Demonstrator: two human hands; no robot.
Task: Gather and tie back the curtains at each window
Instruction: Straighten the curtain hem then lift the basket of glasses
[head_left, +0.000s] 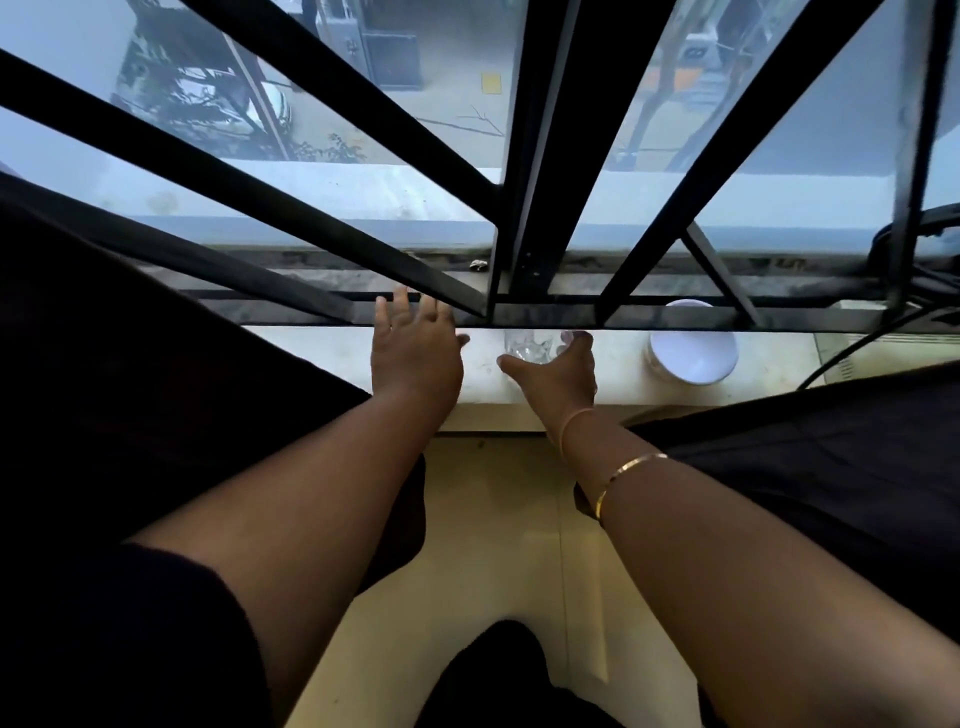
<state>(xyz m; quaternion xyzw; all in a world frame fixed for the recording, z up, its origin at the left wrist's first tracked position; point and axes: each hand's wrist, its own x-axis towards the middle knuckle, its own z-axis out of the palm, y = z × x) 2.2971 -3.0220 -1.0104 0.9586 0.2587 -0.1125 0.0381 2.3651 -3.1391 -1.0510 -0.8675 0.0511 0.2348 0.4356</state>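
Observation:
Two dark curtains hang apart at the window: the left curtain (156, 364) fills the left side, the right curtain (831, 457) the right side. Between them I reach toward the white window sill (311, 348). My left hand (415, 353) is over the sill with fingers spread, holding nothing. My right hand (556, 374) is open too, its thumb and fingers on either side of a clear drinking glass (527, 348) standing on the sill; whether it touches the glass I cannot tell. Gold bangles sit on my right wrist.
Black metal window bars (524, 208) run just beyond the sill. A white bowl (693, 353) stands on the sill to the right of the glass. Black cables (857, 353) trail at the far right. A cream wall drops below the sill.

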